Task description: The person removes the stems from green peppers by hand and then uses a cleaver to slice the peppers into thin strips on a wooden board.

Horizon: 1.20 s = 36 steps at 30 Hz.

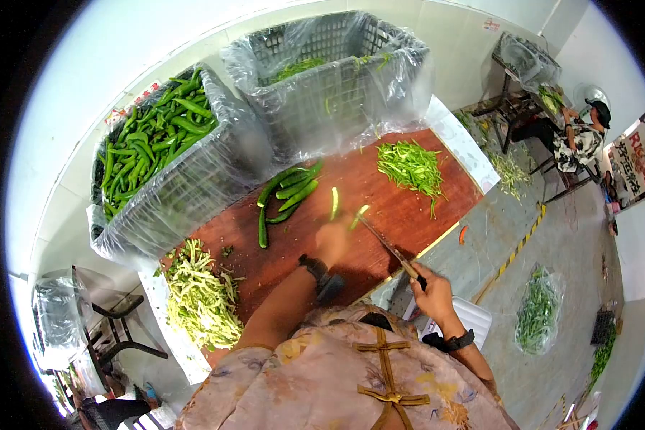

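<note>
My right hand (pixel 431 292) is wrapped round the handle of a knife (pixel 387 246), whose long narrow blade points away from me across the reddish-brown board (pixel 451 175). A pale green piece of pepper (pixel 360 216) lies at the blade's tip. My left hand (pixel 331 244) is over the board, left of the blade; motion blurs its fingers, so its grip cannot be made out. Just beyond it lies a cut length of green pepper (pixel 335 203). Several whole long green peppers (pixel 290 190) lie to the left, and a heap of shredded green pepper (pixel 411 168) sits at the right.
A pale pile of pepper trimmings (pixel 202 297) is at the board's left end. Behind stand a plastic-lined crate of green peppers (pixel 158 136) and another lined crate (pixel 337 93) with shreds. A person (pixel 579 136) sits far right; a bag of greens (pixel 537 312) lies on the floor.
</note>
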Motion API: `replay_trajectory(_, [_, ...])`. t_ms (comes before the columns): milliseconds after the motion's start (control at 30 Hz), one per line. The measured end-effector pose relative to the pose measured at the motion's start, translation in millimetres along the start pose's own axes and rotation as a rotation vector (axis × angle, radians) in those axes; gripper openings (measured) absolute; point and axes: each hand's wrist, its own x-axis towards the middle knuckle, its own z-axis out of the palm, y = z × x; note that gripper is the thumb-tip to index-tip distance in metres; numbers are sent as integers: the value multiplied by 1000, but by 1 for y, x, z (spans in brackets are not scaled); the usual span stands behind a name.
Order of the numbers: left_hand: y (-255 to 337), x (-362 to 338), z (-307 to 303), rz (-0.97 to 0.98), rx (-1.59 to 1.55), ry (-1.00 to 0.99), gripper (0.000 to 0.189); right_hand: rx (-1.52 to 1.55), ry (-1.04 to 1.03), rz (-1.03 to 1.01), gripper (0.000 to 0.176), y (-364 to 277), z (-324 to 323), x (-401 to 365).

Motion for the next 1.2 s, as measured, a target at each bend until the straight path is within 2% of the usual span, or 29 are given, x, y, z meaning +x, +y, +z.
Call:
replay_trajectory(100, [-1, 1, 4, 85, -75, 27, 22, -137, 5, -23, 39, -3, -2, -8])
replay_trajectory(167, [3, -4, 0, 128, -59, 52, 21, -270, 134, -188, 42, 5, 0, -10])
replay_trajectory(333, [10, -17, -20, 263, 48, 15, 26, -406, 104, -150, 41, -2, -1, -14])
replay_trajectory(400, [7, -20, -26, 400, 108, 38, 31, -454, 94, -150, 41, -1, 4, -13])
replay_trajectory(467, [4, -23, -28, 398, 130, 0, 32, -457, 165, -241, 40, -1, 9, -12])
replay_trajectory(533, [3, -24, -28, 395, 154, -38, 33, -474, 171, -246, 38, -1, 14, -10])
replay_trajectory(633, [6, -22, -24, 399, 93, -8, 29, -505, 177, -243, 36, -9, 18, -2])
replay_trajectory(700, [8, -18, -22, 491, 52, 87, 24, -520, 181, -234, 35, -13, 23, 6])
replay_trajectory(767, [13, -16, -20, 478, 77, 71, 22, -526, 237, -306, 35, -11, 31, 17])
replay_trajectory(933, [14, -15, -17, 484, 149, 123, 20, -552, 194, -292, 38, -18, 26, 18])
replay_trajectory(1033, [16, -20, -23, 416, 129, 57, 22, -535, 135, -288, 39, -19, 19, 11])
replay_trajectory(1100, [16, -22, -27, 331, 247, -57, 25, -507, 114, -294, 39, -21, 16, 4])
replay_trajectory(1200, [14, -25, -26, 307, 304, -32, 30, -538, 98, -314, 43, -25, 14, -2])
